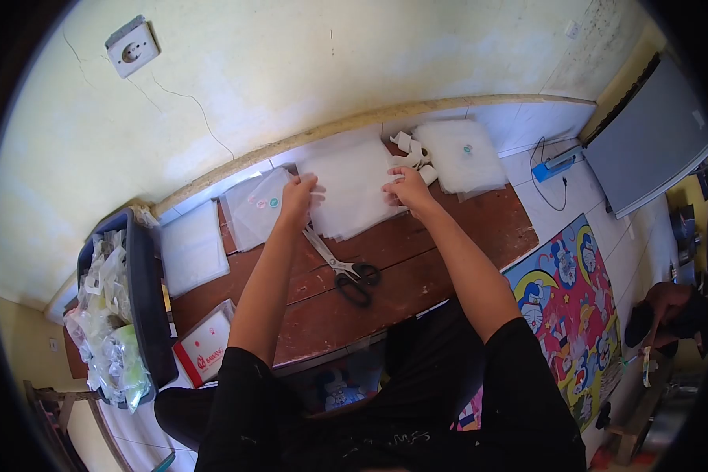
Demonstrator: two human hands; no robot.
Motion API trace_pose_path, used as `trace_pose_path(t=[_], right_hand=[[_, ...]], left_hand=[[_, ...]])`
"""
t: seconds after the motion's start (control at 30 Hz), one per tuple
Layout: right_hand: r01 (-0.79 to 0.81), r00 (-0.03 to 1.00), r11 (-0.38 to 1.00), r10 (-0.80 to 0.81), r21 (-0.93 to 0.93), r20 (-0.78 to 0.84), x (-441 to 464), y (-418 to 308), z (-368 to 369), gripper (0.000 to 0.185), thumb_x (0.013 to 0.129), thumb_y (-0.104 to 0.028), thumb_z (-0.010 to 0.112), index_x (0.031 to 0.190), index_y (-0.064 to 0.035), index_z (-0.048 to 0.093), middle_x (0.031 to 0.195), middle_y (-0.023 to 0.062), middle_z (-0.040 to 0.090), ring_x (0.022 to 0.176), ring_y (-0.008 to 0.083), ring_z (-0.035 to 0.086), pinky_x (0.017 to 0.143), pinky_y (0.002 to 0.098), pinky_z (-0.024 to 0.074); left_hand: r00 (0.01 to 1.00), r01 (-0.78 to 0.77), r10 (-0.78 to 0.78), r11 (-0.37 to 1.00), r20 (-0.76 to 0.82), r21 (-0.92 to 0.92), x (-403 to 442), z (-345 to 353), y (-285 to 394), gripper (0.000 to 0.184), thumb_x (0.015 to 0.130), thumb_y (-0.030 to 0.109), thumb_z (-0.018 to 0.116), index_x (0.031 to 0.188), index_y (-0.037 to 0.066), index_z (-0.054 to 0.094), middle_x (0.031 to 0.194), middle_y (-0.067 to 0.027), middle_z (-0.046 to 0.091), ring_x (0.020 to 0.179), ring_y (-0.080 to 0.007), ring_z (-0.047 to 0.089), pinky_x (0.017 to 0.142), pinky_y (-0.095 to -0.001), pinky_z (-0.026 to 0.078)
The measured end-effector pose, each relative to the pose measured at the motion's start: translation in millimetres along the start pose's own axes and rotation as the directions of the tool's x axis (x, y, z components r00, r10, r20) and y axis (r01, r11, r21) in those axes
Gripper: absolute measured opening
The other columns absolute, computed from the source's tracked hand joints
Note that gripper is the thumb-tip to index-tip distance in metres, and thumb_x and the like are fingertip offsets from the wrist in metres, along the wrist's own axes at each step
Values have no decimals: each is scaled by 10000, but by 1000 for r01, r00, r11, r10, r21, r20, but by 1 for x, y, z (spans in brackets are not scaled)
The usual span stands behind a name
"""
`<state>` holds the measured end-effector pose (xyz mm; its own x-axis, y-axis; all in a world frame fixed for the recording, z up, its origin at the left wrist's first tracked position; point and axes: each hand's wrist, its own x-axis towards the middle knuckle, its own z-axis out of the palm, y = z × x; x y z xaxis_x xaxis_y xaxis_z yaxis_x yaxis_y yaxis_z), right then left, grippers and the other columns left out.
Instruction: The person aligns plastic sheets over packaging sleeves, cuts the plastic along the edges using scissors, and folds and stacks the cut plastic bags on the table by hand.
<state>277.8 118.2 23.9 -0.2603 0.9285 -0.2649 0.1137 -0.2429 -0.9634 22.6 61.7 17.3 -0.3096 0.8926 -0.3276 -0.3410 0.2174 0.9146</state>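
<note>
While the white plastic sheets lie at the far middle of the desk, the left hand and right hand curl half-open fingers at opposite edges; whether they grip anything, I cannot tell.

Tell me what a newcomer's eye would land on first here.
Probably the left hand and right hand, at either side of the white sheets mid-picture. Just below, black-handled scissors lie on the brown bench. Next, likely the bright cartoon mat on the floor at right.
</note>
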Motion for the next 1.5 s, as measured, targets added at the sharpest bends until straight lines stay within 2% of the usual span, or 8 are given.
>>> trace_pose_path(t=[0.43,0.53,0.73,0.8,0.9,1.13,1.3,1.5], right_hand=[[36,995,969,-59,-245,-85,16,22,-13,359,704,31,648,1062,16,631,777,130,679,636,211,678,540,335,528],[193,943,816,-308,-545,-126,19,28,-18,264,707,13,644,970,19,676,811,135,701,752,231,704,648,346,554],[205,907,682,-401,-702,-126,9,22,-9,245,766,-20,675,1010,11,675,986,182,702,954,303,676,851,377,536],[323,779,389,-627,-862,9,11,36,-2,285,812,-94,679,1078,5,648,1179,214,632,1098,337,608,925,408,506],[215,872,349,-489,-912,18,-15,14,20,349,829,-153,673,1138,-3,615,1295,232,549,1185,363,550,967,428,485],[455,832,298,-478,-839,281,-35,20,47,382,829,-191,676,1163,-22,602,1274,259,552,1214,383,525,1009,441,460],[692,672,154,-494,-705,551,-48,36,75,441,837,-213,675,1229,-36,576,1341,269,514,1259,403,486,1071,450,398],[736,607,21,-462,-676,646,-57,51,114,365,883,-206,608,1199,-25,582,1375,248,491,1300,393,451,1087,475,365]], left_hand=[[992,-110,119,972,-31,209,7,1,-16,588,820,40,673,1353,-7,427,904,-144,697,685,-186,679,540,-280,484],[985,-115,150,933,-79,341,3,4,-21,587,810,45,700,1341,-4,454,931,-137,703,706,-174,679,567,-264,498],[912,-285,410,662,-17,693,-20,0,-33,513,761,83,752,1239,12,579,931,-128,698,758,-225,682,690,-327,546],[856,-341,515,505,40,793,-28,0,-39,462,752,111,769,1179,18,621,1007,-156,678,889,-295,666,798,-385,533],[793,-412,599,386,116,825,-48,2,-37,423,760,115,761,1151,25,630,1142,-203,619,1109,-368,567,942,-442,458],[759,-487,601,271,249,830,-75,-26,-35,410,786,155,741,1166,45,635,1225,-181,607,1192,-369,525,1012,-432,426],[729,-382,591,-67,345,922,-81,-62,-39,467,857,235,680,1299,119,585,1413,-164,504,1349,-358,414,1114,-484,325],[737,-372,566,-115,369,921,-82,-93,-51,346,914,213,602,1252,148,631,1417,-147,507,1365,-342,404,1130,-496,304]])
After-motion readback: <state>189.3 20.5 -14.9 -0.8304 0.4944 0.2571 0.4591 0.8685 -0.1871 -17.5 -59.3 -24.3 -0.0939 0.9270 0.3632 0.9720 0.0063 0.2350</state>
